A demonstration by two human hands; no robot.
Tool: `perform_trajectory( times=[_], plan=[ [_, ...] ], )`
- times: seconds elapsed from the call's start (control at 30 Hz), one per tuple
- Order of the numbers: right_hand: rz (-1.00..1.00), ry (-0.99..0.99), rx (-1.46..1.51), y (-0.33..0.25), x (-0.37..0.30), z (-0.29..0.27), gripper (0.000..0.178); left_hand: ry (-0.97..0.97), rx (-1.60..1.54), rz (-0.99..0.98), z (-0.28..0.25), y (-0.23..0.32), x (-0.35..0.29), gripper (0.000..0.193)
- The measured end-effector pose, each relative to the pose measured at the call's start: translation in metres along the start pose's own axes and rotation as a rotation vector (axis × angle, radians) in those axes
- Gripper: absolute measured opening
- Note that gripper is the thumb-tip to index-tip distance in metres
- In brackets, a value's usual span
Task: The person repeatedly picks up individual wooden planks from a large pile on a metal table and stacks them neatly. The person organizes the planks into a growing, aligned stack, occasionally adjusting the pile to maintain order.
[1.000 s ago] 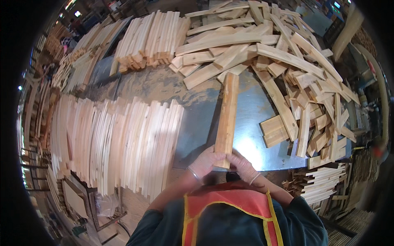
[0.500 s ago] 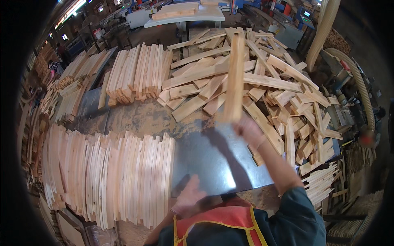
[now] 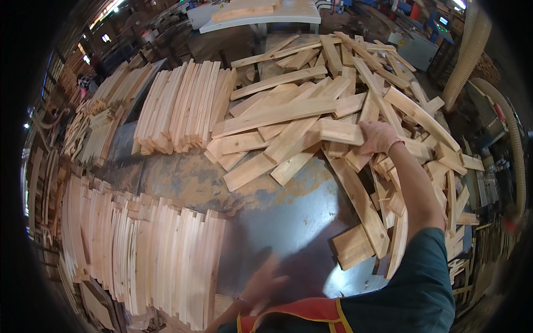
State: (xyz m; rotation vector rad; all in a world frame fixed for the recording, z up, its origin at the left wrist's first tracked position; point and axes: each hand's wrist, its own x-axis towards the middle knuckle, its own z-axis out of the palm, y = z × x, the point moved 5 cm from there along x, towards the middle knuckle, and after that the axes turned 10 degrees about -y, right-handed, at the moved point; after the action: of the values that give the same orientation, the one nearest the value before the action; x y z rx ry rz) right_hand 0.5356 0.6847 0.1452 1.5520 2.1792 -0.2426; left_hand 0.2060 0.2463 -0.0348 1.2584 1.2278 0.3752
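Note:
My right hand (image 3: 379, 137) reaches into a heap of loose wooden boards and is closed round one end of a board (image 3: 341, 132), which lies level among the others. Its far end overlaps neighbouring pieces. My left hand (image 3: 264, 282) is low over the metal tabletop (image 3: 277, 222), near my body, slightly blurred, with fingers apart and nothing in them. To its left stands a long row of narrow wooden strips (image 3: 166, 261), packed side by side.
A second stack of strips (image 3: 180, 105) sits at the back left, beside the heap (image 3: 300, 111). Sawdust (image 3: 194, 177) covers part of the tabletop. Beyond are a white table (image 3: 266, 22) and a ribbed hose (image 3: 469, 61). A short board (image 3: 353, 247) lies near the front right.
My right hand has moved away from me and rightward into the heap; the board it held pointing away from me no longer shows that way. The view has shifted slightly. My left hand stays low.

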Motion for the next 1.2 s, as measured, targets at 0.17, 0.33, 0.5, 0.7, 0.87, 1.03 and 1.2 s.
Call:
perform_trajectory(
  times=[0.17, 0.33, 0.5, 0.7, 0.87, 1.03, 1.2],
  plan=[
    [-0.447, -0.082, 0.144, -0.176, -0.054, -0.051, 0.104, -0.03, -0.611, 0.111, 0.0, 0.082, 0.054, 0.084],
    [-0.882, -0.191, 0.779, -0.287, -0.015, -0.05, 0.093, 0.124, -1.086, 0.366, -0.042, 0.117, 0.094, 0.09],
    [-0.425, 0.589, 0.203, -0.224, 0.129, -0.1, 0.066, 0.218, -1.195, 0.279, -0.083, 0.047, 0.046, 0.084],
    [-0.286, -0.143, -0.031, -0.187, 0.111, -0.029, 0.103, 0.056, -1.412, 0.286, -0.048, -0.047, -0.054, 0.081],
    [-0.491, -0.46, 1.072, -0.2, -0.047, 0.098, 0.088, 0.008, -1.506, 0.224, -0.011, -0.088, -0.107, 0.083],
    [-0.525, -0.62, 1.161, -0.285, -0.167, 0.252, 0.041, 0.118, -1.289, 0.063, -0.006, -0.108, -0.115, 0.086],
    [-0.506, -0.723, 0.931, -0.418, -0.24, 0.315, 0.06, 0.511, -0.489, -0.132, -0.016, -0.12, -0.143, 0.078]
  ],
)
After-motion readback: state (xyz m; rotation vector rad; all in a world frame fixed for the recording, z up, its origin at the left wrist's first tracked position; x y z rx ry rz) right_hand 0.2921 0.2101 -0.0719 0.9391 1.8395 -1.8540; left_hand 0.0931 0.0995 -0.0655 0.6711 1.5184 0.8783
